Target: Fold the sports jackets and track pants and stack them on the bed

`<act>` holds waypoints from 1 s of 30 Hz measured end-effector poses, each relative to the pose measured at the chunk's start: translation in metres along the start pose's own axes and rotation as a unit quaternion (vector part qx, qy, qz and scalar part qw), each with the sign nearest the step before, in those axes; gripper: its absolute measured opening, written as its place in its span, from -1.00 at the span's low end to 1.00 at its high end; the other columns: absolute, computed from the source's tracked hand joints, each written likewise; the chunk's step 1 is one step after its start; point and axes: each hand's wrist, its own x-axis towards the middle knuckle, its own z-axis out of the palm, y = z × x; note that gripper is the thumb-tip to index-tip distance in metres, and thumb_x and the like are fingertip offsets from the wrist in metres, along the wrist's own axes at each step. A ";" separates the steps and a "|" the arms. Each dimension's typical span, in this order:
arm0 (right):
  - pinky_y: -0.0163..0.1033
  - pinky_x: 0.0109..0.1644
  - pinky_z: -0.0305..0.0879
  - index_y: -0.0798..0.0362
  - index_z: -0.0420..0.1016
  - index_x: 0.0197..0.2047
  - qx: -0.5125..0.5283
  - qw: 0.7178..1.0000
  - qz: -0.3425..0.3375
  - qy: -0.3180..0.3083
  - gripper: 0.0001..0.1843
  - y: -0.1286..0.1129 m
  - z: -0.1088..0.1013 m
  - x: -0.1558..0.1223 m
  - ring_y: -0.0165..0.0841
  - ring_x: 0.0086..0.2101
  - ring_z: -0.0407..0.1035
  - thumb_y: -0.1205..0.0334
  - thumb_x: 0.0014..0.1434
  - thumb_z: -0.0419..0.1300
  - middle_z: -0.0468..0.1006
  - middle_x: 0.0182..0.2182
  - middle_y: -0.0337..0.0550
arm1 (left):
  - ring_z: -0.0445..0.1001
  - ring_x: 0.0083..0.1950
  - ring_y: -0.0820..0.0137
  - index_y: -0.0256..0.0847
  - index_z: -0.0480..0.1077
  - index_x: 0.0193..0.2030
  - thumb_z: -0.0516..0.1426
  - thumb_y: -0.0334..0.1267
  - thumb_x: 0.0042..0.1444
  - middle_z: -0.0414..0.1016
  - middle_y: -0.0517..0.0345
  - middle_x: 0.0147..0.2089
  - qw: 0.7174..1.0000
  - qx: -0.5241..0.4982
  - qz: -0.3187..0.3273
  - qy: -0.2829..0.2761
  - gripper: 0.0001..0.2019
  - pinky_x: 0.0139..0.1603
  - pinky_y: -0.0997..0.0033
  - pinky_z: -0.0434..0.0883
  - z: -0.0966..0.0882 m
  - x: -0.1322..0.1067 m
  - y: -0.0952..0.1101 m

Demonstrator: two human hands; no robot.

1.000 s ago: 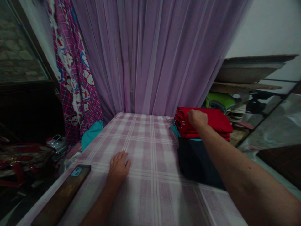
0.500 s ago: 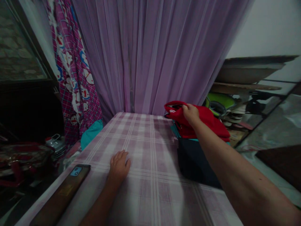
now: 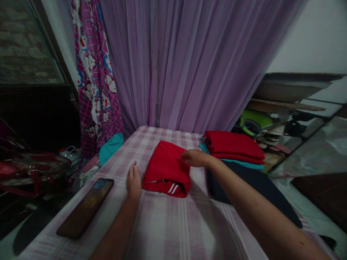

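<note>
A folded red garment (image 3: 168,164) with white stripes at its near edge lies on the checked tablecloth (image 3: 162,224) in front of me. My right hand (image 3: 195,158) is at its right side, fingers stretched over the edge and seemingly touching the cloth. Close by the garment's left side, my left hand (image 3: 134,182) rests on its edge on the tablecloth, fingers straight, holding nothing. To the right is a stack of folded red clothes (image 3: 234,144) with a teal piece (image 3: 244,164) under them and dark folded cloth (image 3: 252,191) in front, partly behind my right forearm.
A phone (image 3: 86,209) lies face down near the table's left edge. Purple curtains (image 3: 184,65) hang behind the table. Teal fabric (image 3: 111,148) and a plastic jug (image 3: 69,155) are off to the left. A cluttered rack (image 3: 287,108) stands at the right.
My right hand has brought a red garment from the stack leftward to the middle of the table. My left hand has turned onto its edge beside it. The view has shifted slightly.
</note>
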 end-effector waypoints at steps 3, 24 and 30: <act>-0.08 0.23 0.22 0.02 0.20 0.37 0.026 0.995 -0.055 0.078 -0.30 -0.040 0.015 0.017 -0.16 0.23 0.25 -0.02 0.22 0.16 0.32 0.29 0.05 | 0.31 0.32 0.26 -0.20 0.30 0.24 -0.22 -0.08 0.35 0.39 -0.06 0.28 1.000 -0.022 0.012 -0.008 -0.51 0.35 0.16 0.24 0.002 0.001 -0.003; -0.05 0.09 0.36 -0.08 0.44 0.05 0.084 0.881 0.278 0.373 -0.55 0.053 0.015 -0.195 -0.14 -0.02 0.46 0.23 0.08 0.03 0.58 -0.02 -0.03 | 0.29 0.33 0.18 0.03 0.42 0.18 0.16 0.00 0.13 0.36 0.07 0.32 0.926 0.177 0.216 -0.253 -0.53 0.38 -0.01 0.12 0.004 -0.015 0.023; 0.14 0.30 0.08 -0.04 0.21 0.34 -0.056 0.960 0.168 0.218 -0.22 0.001 0.042 -0.161 -0.02 0.30 0.08 -0.06 0.09 0.22 0.20 0.34 0.07 | 0.28 0.34 0.12 0.00 0.55 -0.07 0.18 -0.05 0.12 0.35 0.05 0.32 0.897 0.241 0.238 -0.284 -0.73 0.38 -0.13 0.05 0.002 -0.022 0.034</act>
